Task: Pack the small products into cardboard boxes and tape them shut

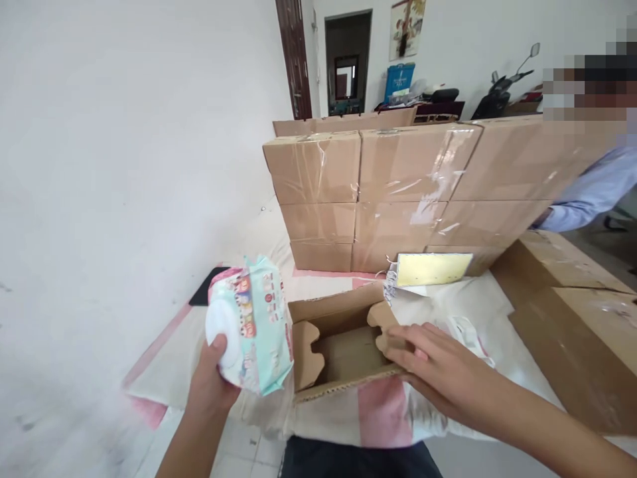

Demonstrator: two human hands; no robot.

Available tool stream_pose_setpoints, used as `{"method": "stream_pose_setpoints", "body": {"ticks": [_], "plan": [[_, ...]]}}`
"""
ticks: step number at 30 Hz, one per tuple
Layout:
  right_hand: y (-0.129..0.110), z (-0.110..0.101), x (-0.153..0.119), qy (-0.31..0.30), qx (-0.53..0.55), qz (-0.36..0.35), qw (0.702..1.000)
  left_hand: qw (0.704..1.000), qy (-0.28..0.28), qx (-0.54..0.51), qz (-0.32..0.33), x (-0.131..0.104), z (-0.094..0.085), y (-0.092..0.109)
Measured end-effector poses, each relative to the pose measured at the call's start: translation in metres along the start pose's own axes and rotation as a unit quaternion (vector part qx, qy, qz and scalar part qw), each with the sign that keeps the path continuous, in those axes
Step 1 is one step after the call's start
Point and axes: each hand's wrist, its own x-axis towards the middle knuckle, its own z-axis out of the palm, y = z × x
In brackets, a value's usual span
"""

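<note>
My left hand (213,375) grips a mint-green and white pack of wet wipes (266,325), thumb on its white lid. The pack is raised just left of an open cardboard box (343,302). Nothing lies inside the part of the box I can see. Its left inner flap (306,355) leans inward with a notched edge. My right hand (432,362) is at the box's right end, with its fingers closed around the right flap (382,318). Some of the fingertips are hidden behind the cardboard.
Taped cartons (318,172) form a wall behind the box. A yellow card (432,269) leans against them. More cartons (587,332) stand at the right. A dark flat object (206,287) lies at the left, beside the white wall. Another person's sleeve (597,189) shows at the right.
</note>
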Motion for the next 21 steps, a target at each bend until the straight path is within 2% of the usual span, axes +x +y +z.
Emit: {"method": "stream_pose_setpoints", "body": {"ticks": [2, 4, 7, 9, 11, 14, 17, 21], "plan": [[-0.003, -0.013, 0.001, 0.013, -0.003, 0.022, 1.0, 0.997, -0.013, 0.07, 0.015, -0.008, 0.022, 0.005], [-0.01, -0.022, 0.006, 0.041, 0.019, 0.061, 0.997, 0.983, -0.037, 0.165, 0.065, -0.02, 0.042, 0.013], [-0.024, -0.027, 0.02, 0.103, 0.072, 0.14, 0.982, 0.935, -0.072, 0.294, 0.182, -0.044, 0.069, 0.027], [-0.032, -0.028, 0.031, 0.153, 0.052, 0.131, 0.978, 0.911, -0.077, 0.334, 0.23, -0.057, 0.082, 0.036], [-0.038, -0.031, 0.044, 0.162, -0.009, 0.048, 0.986, 0.905, -0.101, 0.348, 0.223, -0.065, 0.09, 0.044], [-0.042, -0.035, 0.066, 0.108, -0.08, -0.074, 0.988, 0.9, -0.176, 0.364, 0.165, -0.064, 0.098, 0.053], [-0.041, -0.035, 0.089, 0.089, -0.109, -0.113, 0.984, 0.889, -0.24, 0.372, 0.114, -0.057, 0.108, 0.058], [-0.022, -0.024, 0.105, 0.119, -0.121, -0.155, 0.973, 0.89, -0.312, 0.327, 0.054, -0.039, 0.118, 0.076]]}}
